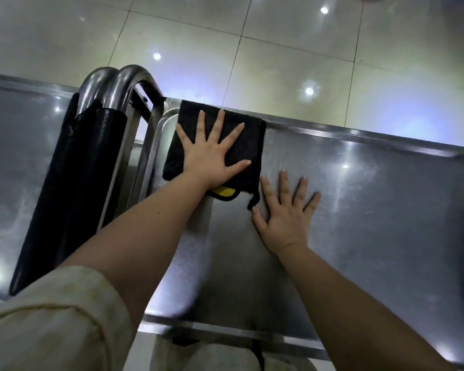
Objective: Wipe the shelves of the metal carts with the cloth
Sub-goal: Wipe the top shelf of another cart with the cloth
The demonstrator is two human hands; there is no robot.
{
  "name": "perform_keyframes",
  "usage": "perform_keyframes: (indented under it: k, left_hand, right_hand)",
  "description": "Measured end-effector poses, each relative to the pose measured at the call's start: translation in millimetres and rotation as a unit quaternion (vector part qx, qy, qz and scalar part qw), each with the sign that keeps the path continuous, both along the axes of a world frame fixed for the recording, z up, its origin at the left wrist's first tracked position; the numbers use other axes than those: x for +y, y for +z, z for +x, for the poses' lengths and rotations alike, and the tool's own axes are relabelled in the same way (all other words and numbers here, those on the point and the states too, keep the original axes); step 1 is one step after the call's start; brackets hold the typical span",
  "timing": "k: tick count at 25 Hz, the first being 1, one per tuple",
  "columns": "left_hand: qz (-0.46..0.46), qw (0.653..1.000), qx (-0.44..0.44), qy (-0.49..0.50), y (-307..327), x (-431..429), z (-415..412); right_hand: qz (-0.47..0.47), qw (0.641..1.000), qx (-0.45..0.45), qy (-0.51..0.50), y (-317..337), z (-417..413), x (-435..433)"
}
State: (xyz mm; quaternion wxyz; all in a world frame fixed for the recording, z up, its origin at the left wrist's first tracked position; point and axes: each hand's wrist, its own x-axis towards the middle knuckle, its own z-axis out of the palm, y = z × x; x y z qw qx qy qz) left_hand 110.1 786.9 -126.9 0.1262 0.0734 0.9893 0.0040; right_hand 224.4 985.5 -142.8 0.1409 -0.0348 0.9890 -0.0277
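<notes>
A folded black cloth with a yellow underside lies at the far left corner of the top shelf of a metal cart. My left hand presses flat on the cloth with its fingers spread. Just right of the cloth, my right hand rests flat on the bare steel shelf, fingers spread, holding nothing. A short black loop of the cloth hangs out beside my right thumb.
A second metal cart stands against the left side, its shelf at the same height. Two curved steel handles with black padded grips rise between the carts. Glossy tiled floor lies beyond the far edge.
</notes>
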Motion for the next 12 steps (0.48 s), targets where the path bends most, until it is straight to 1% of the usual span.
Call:
perform_keyframes:
  k: [2, 4, 8, 12]
  left_hand:
    - [0.0, 1.0, -0.006, -0.004, -1, 10, 1]
    - [0.001, 1.0, -0.007, 0.004, -3, -1, 6]
    - [0.021, 0.997, -0.024, 0.077, 1, -37, 11]
    - [0.0, 0.996, -0.036, 0.076, 4, -33, 39]
  right_hand:
    - [0.006, 1.0, -0.016, -0.002, 1, 0, 1]
    - [0.01, 1.0, -0.024, -0.004, 4, 1, 0]
    - [0.016, 0.999, -0.032, -0.001, 5, 1, -1]
    - [0.01, 1.0, -0.028, -0.002, 3, 0, 0]
